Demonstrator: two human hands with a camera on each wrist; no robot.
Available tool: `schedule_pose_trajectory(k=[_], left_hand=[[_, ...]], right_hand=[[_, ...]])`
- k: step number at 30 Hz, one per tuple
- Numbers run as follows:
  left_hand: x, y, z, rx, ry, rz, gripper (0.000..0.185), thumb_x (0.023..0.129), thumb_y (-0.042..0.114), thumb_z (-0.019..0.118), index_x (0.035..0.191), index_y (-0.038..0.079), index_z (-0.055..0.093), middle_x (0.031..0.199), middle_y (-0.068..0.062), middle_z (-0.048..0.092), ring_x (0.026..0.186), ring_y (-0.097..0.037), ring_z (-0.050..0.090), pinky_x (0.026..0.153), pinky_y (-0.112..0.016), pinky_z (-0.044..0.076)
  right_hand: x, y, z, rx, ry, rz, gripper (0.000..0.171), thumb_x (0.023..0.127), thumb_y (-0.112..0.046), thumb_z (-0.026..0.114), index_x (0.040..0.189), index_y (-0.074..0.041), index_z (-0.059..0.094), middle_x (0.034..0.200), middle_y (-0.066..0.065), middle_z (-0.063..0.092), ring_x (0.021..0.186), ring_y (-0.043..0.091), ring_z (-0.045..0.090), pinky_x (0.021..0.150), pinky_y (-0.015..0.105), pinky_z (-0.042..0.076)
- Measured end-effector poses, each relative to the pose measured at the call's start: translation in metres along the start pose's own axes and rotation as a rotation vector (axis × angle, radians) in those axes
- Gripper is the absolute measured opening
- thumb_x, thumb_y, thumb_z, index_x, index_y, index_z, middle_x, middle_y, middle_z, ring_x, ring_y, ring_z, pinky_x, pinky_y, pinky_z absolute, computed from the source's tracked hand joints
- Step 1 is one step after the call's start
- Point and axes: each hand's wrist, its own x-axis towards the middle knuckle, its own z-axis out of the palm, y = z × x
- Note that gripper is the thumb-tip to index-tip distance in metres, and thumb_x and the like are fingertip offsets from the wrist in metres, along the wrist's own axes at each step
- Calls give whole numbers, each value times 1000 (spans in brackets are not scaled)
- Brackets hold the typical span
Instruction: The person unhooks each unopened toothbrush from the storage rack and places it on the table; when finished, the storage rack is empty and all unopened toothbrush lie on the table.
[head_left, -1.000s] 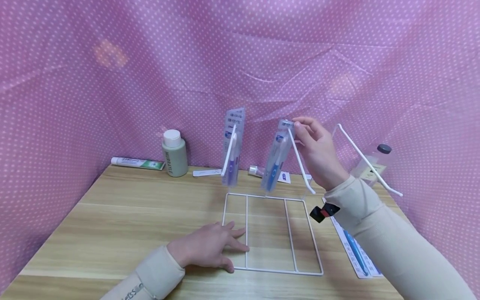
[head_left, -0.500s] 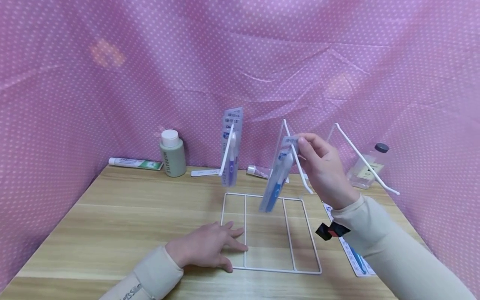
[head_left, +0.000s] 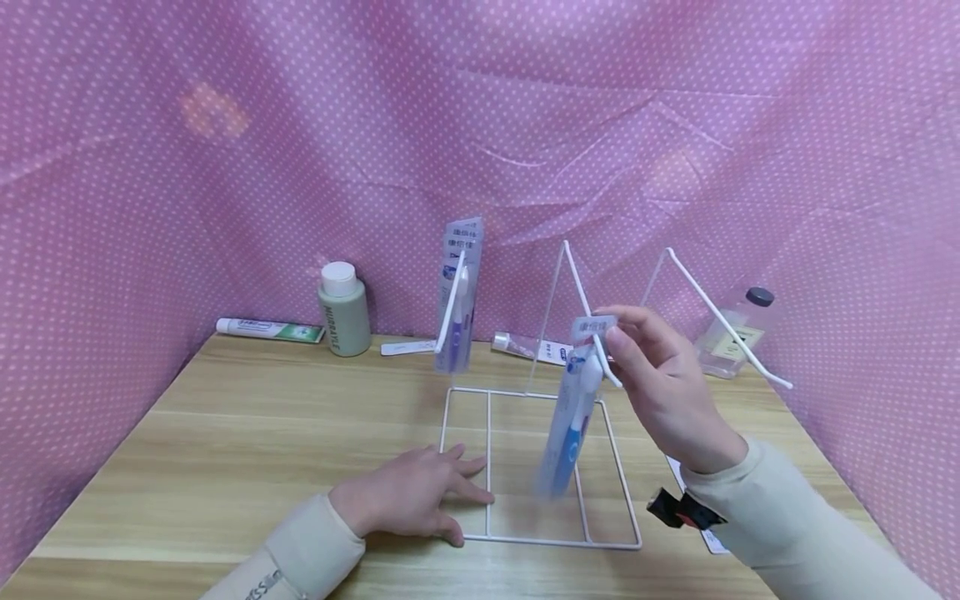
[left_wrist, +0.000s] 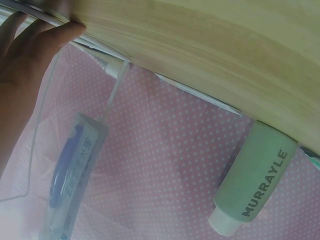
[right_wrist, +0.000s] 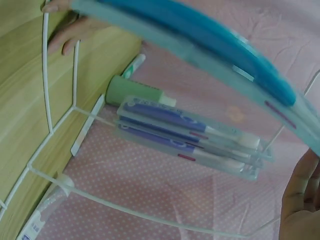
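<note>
My right hand pinches the top of a packaged blue toothbrush between thumb and fingers. The pack's top is near the front end of the middle prong, which crosses it; its lower part swings over the wire base and is blurred. In the right wrist view, the blue pack spans the upper part. My left hand, fingers spread, rests on the left side of the white wire rack's base. Packaged purple toothbrushes hang together on the left prong.
A green bottle and a toothpaste tube stand and lie at the back left. Behind the rack lies another tube. A clear, dark-capped bottle stands back right, behind the right prong. A flat pack lies partly under my right forearm.
My right hand has drawn the packaged blue toothbrush forward and down along the middle prong, from its back to near its front end. The left hand has stayed on the rack base.
</note>
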Motion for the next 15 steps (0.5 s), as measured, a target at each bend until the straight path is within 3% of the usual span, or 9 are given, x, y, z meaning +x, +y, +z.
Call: schedule_pose_trajectory(k=[7,15], left_hand=[[-1,1,0,2,3,-2,61,82,45,87,139,38,70,165,-2,48,152,-46,43,121,-67,37],[1,0,2,12,12,6,60,82,46,86,139,38,70,164,-2,49,150,-45,45,120,-66,39]], right_hand=[[-10,-4,0,7,-99,-61,40,110,8,39,138,-5,63,108,2,75,88,11,72,67,25,62],[-18,-14,2,-19,-130,-98,42,110,8,39,137,-11,64,108,-1,76,88,8,73,68,22,62]])
